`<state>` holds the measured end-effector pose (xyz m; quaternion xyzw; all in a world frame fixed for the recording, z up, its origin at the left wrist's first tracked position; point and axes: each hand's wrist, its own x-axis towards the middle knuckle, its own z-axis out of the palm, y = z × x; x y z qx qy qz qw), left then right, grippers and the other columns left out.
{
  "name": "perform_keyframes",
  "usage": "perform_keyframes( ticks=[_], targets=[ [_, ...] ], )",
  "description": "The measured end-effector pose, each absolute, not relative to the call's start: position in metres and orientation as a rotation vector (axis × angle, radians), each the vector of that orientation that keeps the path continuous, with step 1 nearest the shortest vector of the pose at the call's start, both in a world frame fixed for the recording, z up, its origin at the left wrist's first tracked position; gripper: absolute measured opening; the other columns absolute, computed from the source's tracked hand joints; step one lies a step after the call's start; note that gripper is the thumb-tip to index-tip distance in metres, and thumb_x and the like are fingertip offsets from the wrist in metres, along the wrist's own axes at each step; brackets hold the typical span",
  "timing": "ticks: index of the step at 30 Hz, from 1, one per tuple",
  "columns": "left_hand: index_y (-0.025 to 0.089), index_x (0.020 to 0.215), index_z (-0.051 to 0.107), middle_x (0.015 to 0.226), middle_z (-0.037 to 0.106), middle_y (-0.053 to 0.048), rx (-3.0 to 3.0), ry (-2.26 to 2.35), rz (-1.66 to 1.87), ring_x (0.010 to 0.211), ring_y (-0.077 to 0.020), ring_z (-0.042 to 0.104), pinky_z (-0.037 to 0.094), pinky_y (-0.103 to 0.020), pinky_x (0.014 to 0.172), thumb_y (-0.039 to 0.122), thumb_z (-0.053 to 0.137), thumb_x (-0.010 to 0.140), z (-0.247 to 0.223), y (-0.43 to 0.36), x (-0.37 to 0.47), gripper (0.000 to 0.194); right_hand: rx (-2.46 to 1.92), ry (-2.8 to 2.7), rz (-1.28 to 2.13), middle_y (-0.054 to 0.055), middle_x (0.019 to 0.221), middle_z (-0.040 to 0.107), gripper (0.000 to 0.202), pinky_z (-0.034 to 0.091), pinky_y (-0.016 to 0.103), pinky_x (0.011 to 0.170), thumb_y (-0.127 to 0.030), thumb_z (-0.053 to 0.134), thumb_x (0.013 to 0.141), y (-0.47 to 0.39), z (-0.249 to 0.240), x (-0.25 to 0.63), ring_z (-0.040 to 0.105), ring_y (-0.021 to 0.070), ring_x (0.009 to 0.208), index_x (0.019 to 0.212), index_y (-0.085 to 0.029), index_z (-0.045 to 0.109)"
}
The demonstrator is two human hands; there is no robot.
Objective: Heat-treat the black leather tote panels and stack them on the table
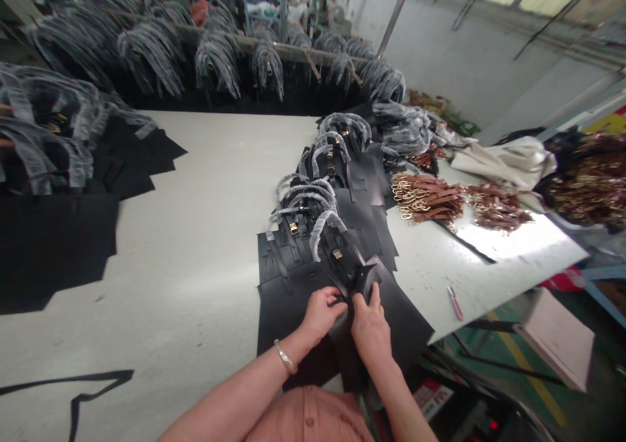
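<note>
A worker's left hand, fingers drawn narrow, meets a dark strap on the topmost black panel; whether the strap is pinched, one cannot tell. Close beside it, the right hand holds a raised flap of the same panel, which lies at the worktop's near edge, directly before the wearer. A silver bracelet circles the left wrist, above a salmon-coloured shirt.

Beyond the hands, overlapping black pieces run up the worktop, bearing gold-toned buckles and handles in pale wrapping. To the right lie pink-handled snips, a black strip and two bundles of brown straps with gold-toned clasps, near a heap of cream cloth.

Across the worktop at left sits another stack of black panels, with a thin black band nearer the wearer. Behind, wrapped handles hang in clusters over a rail, and another person appears in the distance.
</note>
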<state>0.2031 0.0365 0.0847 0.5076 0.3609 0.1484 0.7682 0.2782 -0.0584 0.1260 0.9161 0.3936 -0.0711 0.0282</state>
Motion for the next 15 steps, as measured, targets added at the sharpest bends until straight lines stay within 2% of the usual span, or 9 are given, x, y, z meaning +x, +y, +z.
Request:
perform_keyframes(
  ticks=[6,12,15],
  targets=[
    [0.012,0.094,0.073,0.086,0.074,-0.008,0.985,0.791,0.324,0.078,-0.0179,0.067,0.049,-0.024,0.068,0.013,0.07,0.067,0.079,0.037,0.194,0.027,2.866,1.173,-0.253,0.024,0.154,0.033,0.031,0.054,0.036,0.07,-0.01,0.039,0.093,-0.052,0.118,0.274,0.066,0.0316,0.105,0.112,-0.022,0.06],
    [0.011,0.089,0.071,0.079,0.073,-0.007,0.879,0.767,0.269,0.071,-0.0166,0.067,0.05,-0.024,0.064,0.018,0.074,0.068,0.075,0.037,0.188,0.023,2.9,1.148,-0.278,0.022,0.155,0.031,0.035,0.055,0.037,0.07,-0.01,0.037,0.093,-0.048,0.108,0.266,0.066,0.0313,0.104,0.117,-0.024,0.06],
    [0.011,0.086,0.071,0.082,0.074,-0.008,0.86,0.752,0.287,0.072,-0.0161,0.067,0.051,-0.025,0.069,0.017,0.074,0.067,0.071,0.038,0.182,0.02,3.004,1.106,-0.305,0.02,0.157,0.03,0.035,0.055,0.038,0.074,-0.011,0.036,0.094,-0.051,0.106,0.273,0.065,0.0322,0.109,0.115,-0.023,0.062]
  ],
)
